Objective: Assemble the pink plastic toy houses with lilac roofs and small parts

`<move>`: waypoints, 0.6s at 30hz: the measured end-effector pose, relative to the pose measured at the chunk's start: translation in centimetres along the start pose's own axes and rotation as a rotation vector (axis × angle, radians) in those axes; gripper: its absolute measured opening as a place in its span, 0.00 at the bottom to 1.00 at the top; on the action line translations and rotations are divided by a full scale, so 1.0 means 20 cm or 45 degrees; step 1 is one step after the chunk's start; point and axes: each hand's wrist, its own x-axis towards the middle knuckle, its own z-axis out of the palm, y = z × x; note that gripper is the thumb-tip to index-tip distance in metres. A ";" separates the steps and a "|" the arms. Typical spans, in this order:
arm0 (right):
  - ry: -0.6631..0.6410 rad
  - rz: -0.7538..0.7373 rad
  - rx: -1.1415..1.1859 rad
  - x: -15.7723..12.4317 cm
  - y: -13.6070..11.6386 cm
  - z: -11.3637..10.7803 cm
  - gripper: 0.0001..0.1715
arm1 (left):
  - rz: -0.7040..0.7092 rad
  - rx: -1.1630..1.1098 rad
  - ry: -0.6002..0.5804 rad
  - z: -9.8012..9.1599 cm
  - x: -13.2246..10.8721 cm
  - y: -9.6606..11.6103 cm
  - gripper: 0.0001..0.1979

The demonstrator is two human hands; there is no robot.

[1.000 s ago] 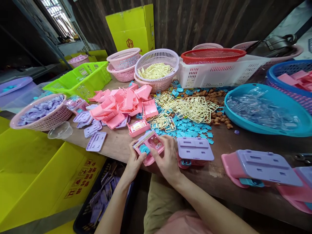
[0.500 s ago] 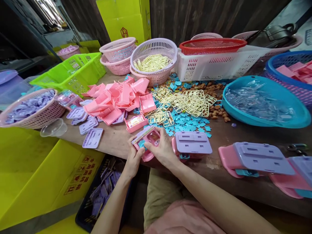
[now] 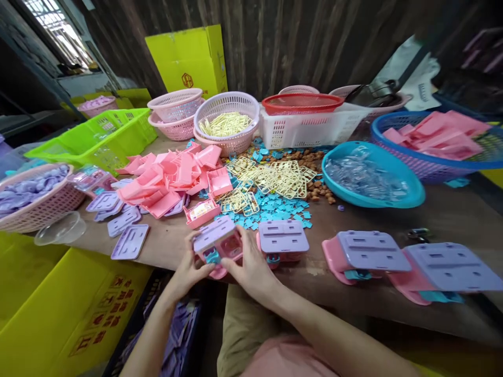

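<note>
Between both hands is a small pink toy house (image 3: pixel 231 247) with a purple roof and a teal piece at its front. My left hand (image 3: pixel 192 266) grips its left side, the thumb low by the teal piece. My right hand (image 3: pixel 251 264) wraps its right side, the thumb at the lower front. The roof faces up, just above the table's front edge. Close to the right of my right hand stands a similar toy house (image 3: pixel 283 238). Beyond the held one lies a pink tray (image 3: pixel 201 211) with a printed insert.
Pink plastic parts (image 3: pixel 168 178), cream frames (image 3: pixel 283 178), teal pieces (image 3: pixel 281 207) and brown figures (image 3: pixel 320 189) are heaped behind. A teal basin (image 3: pixel 416 196) holds clear parts. More toy houses (image 3: pixel 373 251) line the right. Purple panels (image 3: pixel 130 242) lie left, near a yellow carton (image 3: pixel 102 293).
The toy house has been tipped so its purple roof now faces up; before, its printed front showed. Both hands still hold it. The camera view has swung right and upward.
</note>
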 end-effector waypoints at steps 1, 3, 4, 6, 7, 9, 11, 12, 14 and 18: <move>-0.012 -0.108 -0.060 -0.03 0.00 -0.06 0.37 | -0.009 0.059 -0.057 -0.04 0.00 0.02 0.46; -0.009 -0.312 -0.254 -0.06 0.03 -0.22 0.32 | 0.001 0.246 -0.201 -0.11 0.02 0.05 0.51; -0.006 -0.360 -0.395 -0.06 0.06 -0.30 0.30 | 0.017 0.373 -0.283 -0.15 0.03 0.07 0.51; -0.025 -0.304 -0.673 -0.05 0.14 -0.47 0.31 | 0.065 0.680 -0.408 -0.19 0.05 0.12 0.49; -0.069 -0.238 -0.765 -0.05 0.17 -0.52 0.34 | 0.100 0.841 -0.421 -0.20 0.07 0.14 0.47; -0.164 -0.120 -0.850 -0.03 0.23 -0.58 0.41 | 0.208 1.141 -0.328 -0.17 0.10 0.16 0.45; -0.205 -0.058 -0.863 -0.04 0.24 -0.54 0.43 | 0.354 1.377 -0.204 -0.09 0.15 0.16 0.43; -0.208 -0.043 -0.864 -0.04 0.23 -0.51 0.44 | 0.431 1.469 -0.165 -0.04 0.17 0.15 0.42; -0.194 -0.024 -0.870 -0.06 0.19 -0.43 0.46 | 0.569 1.606 -0.129 0.05 0.21 0.13 0.41; -0.207 -0.079 -0.815 -0.10 0.13 -0.47 0.49 | 0.712 1.724 -0.071 0.13 0.25 0.10 0.40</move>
